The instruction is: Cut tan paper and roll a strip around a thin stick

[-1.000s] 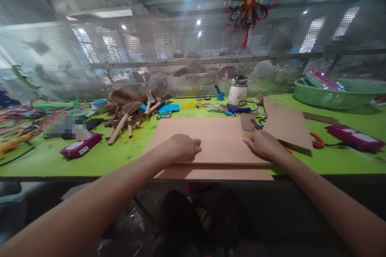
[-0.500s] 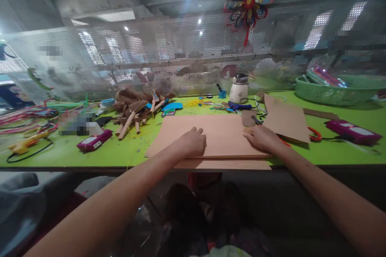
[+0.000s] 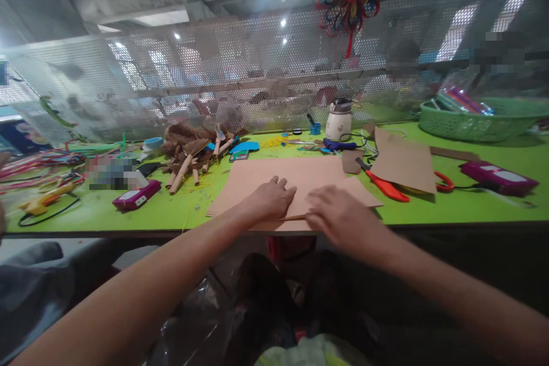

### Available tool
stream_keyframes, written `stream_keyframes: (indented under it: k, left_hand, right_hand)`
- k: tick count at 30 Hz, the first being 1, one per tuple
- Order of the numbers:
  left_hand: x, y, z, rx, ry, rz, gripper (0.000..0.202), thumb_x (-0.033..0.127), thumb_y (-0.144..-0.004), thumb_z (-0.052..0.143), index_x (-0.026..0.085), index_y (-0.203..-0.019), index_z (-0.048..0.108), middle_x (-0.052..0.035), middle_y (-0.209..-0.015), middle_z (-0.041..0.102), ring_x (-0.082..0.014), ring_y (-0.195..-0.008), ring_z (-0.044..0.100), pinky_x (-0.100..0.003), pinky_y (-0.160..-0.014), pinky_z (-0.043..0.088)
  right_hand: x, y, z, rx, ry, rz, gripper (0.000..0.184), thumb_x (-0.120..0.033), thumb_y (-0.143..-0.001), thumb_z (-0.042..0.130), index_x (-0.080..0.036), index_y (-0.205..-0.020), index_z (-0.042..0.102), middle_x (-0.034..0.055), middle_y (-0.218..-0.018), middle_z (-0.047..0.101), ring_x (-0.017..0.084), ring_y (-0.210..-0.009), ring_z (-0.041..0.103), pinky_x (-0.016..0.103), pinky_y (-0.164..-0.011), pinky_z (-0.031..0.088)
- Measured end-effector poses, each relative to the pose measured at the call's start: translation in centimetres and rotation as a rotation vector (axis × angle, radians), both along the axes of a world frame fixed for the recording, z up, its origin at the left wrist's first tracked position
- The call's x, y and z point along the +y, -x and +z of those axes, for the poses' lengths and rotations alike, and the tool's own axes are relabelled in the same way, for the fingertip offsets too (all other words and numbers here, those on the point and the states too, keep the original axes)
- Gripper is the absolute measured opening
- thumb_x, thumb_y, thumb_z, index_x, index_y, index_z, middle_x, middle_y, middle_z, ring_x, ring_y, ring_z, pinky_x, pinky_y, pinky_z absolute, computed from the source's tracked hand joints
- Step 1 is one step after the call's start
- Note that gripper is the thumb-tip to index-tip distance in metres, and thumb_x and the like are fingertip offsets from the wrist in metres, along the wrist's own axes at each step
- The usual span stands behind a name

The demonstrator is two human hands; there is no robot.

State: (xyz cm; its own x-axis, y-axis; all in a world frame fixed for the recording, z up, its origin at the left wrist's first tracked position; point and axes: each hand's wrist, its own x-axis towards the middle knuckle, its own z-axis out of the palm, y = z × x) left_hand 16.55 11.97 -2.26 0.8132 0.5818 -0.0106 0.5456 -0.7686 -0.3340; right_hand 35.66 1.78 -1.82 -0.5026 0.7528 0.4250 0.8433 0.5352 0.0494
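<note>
Pinkish-brown sheets (image 3: 283, 172) lie at the middle of the green surface (image 3: 171, 218), their lower part reaching its front edge. Left hand (image 3: 273, 199): palm down on the sheets, unclenched. Right hand (image 3: 337, 213): blurred, over the near right part of the sheets; whether it grasps one cannot be told. Bare room extends leftward from the sheets to a purple box (image 3: 137, 195); at right the margin is narrow, a sheet corner lying near an orange-handled tool (image 3: 388, 187), with bare surface beyond it along the front edge.

Partly hidden: the orange-handled tool, beneath a brown sheet (image 3: 405, 161); the sheets' near edge, behind both hands. A pixelated patch obscures an item behind the purple box.

Containers: a green basket (image 3: 467, 127), cut off at the frame's right, holds colourful plastic-wrapped packets (image 3: 461, 104); a small blue pot (image 3: 315, 128) holds a dark-handled item; a white bottle (image 3: 338, 124) is lidded, contents unseen.
</note>
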Motion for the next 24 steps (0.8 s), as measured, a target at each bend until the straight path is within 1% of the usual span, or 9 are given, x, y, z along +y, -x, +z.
stream_keyframes:
  k: [1,3,5,7,10,14,17,21,24]
  left_hand:
    - [0.0,0.0,0.0,-0.005,0.000,-0.006,0.032,0.024,-0.086,0.040,0.013,-0.114,0.050,-0.0181,-0.100,0.056,-0.0289,-0.094,0.051,-0.043,-0.082,0.040]
    - [0.0,0.1,0.1,-0.008,0.004,-0.018,0.032,0.027,-0.087,0.041,0.013,-0.114,0.050,-0.0185,-0.101,0.055,-0.0291,-0.095,0.051,-0.044,-0.083,0.041]
    - [0.0,0.1,0.1,-0.002,0.012,-0.007,0.033,0.027,-0.086,0.041,0.013,-0.114,0.049,-0.0188,-0.102,0.055,-0.0293,-0.096,0.050,-0.045,-0.083,0.041]
    - [-0.3,0.1,0.3,-0.002,0.016,0.026,0.035,0.026,-0.084,0.044,0.013,-0.116,0.048,-0.0185,-0.104,0.054,-0.0297,-0.097,0.049,-0.045,-0.082,0.042]
    - [-1.1,0.1,0.6,-0.026,0.018,0.072,0.038,0.026,-0.081,0.047,0.015,-0.118,0.047,-0.0186,-0.107,0.052,-0.0315,-0.099,0.047,-0.046,-0.079,0.044]
    - [-1.8,0.2,0.9,-0.057,0.027,0.115,0.041,0.027,-0.081,0.046,0.017,-0.120,0.046,-0.0193,-0.110,0.049,-0.0339,-0.101,0.045,-0.049,-0.077,0.044]
    - [-1.6,0.3,0.7,-0.075,0.034,0.134,0.039,0.027,-0.085,0.039,0.020,-0.123,0.047,-0.0190,-0.111,0.048,-0.0343,-0.100,0.045,-0.051,-0.076,0.043]
    - [-0.9,0.3,0.2,-0.115,0.046,0.161,0.041,0.032,-0.092,0.027,0.024,-0.126,0.047,-0.0182,-0.111,0.048,-0.0338,-0.101,0.044,-0.053,-0.078,0.040]
    - [-0.9,0.6,-0.2,-0.136,0.036,0.155,0.042,0.035,-0.091,0.029,0.026,-0.129,0.045,-0.0169,-0.111,0.048,-0.0327,-0.101,0.043,-0.052,-0.079,0.039]
  right_hand:
    - [-0.7,1.3,-0.7,0.003,0.005,0.050,0.031,-0.028,-0.091,0.045,-0.015,-0.117,0.055,0.0122,-0.117,0.058,0.026,-0.107,0.050,0.039,-0.090,0.040]
    - [-1.4,3.0,-2.3,0.014,-0.011,0.064,0.042,-0.032,-0.087,0.054,-0.012,-0.124,0.050,0.0148,-0.120,0.057,0.030,-0.109,0.047,0.044,-0.091,0.039]
    - [-1.5,3.7,-3.7,0.026,-0.008,0.040,0.050,-0.036,-0.085,0.057,-0.010,-0.127,0.047,0.0162,-0.121,0.056,0.031,-0.111,0.046,0.046,-0.092,0.037]
    - [-1.4,3.5,-4.5,0.033,0.001,0.034,0.053,-0.039,-0.085,0.056,-0.010,-0.129,0.045,0.0166,-0.123,0.055,0.032,-0.112,0.045,0.048,-0.093,0.036]
    - [-1.4,3.1,-4.8,0.037,0.001,0.053,0.056,-0.041,-0.086,0.054,-0.009,-0.132,0.043,0.0169,-0.127,0.052,0.033,-0.115,0.043,0.049,-0.095,0.034]
    - [-1.7,3.1,-4.9,0.062,-0.004,0.049,0.056,-0.040,-0.086,0.054,-0.010,-0.132,0.043,0.0168,-0.129,0.051,0.033,-0.117,0.041,0.049,-0.096,0.033]
    - [-1.8,3.2,-5.2,0.065,0.005,0.036,0.055,-0.039,-0.086,0.054,-0.009,-0.131,0.044,0.0165,-0.130,0.051,0.033,-0.117,0.040,0.050,-0.097,0.032]
    - [-1.7,3.2,-5.1,0.070,0.012,0.042,0.054,-0.038,-0.086,0.055,-0.010,-0.130,0.045,0.0166,-0.131,0.050,0.033,-0.117,0.040,0.050,-0.097,0.032]
    - [-1.7,3.4,-4.7,0.070,0.025,0.031,0.052,-0.038,-0.085,0.056,-0.012,-0.129,0.046,0.0165,-0.127,0.053,0.033,-0.114,0.042,0.049,-0.094,0.035]
